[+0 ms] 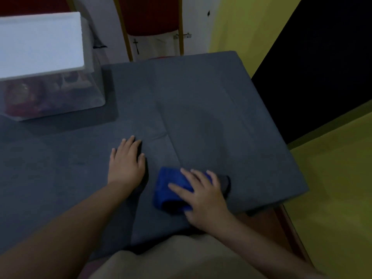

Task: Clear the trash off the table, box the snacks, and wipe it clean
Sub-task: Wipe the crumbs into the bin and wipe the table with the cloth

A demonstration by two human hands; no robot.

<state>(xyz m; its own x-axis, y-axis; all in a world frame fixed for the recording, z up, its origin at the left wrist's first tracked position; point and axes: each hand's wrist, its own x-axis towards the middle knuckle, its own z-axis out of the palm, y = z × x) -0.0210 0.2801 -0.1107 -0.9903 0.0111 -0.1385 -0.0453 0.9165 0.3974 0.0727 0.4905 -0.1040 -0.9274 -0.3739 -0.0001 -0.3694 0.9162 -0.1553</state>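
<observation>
A blue cloth (171, 186) lies folded on the grey table cover (201, 101) near the front edge. My right hand (203, 196) presses flat on it with fingers spread and straight. My left hand (125, 160) rests palm down on the bare cover just left of the cloth, fingers straight. At the far left stands a clear plastic box (52, 97) with a white lid (40, 43) on top; reddish snack packs show dimly through its wall.
A red chair with a wooden frame (149, 23) stands behind the table's far edge. The table's right edge (281, 137) drops to a yellow-green floor and a dark area. The scene is dim.
</observation>
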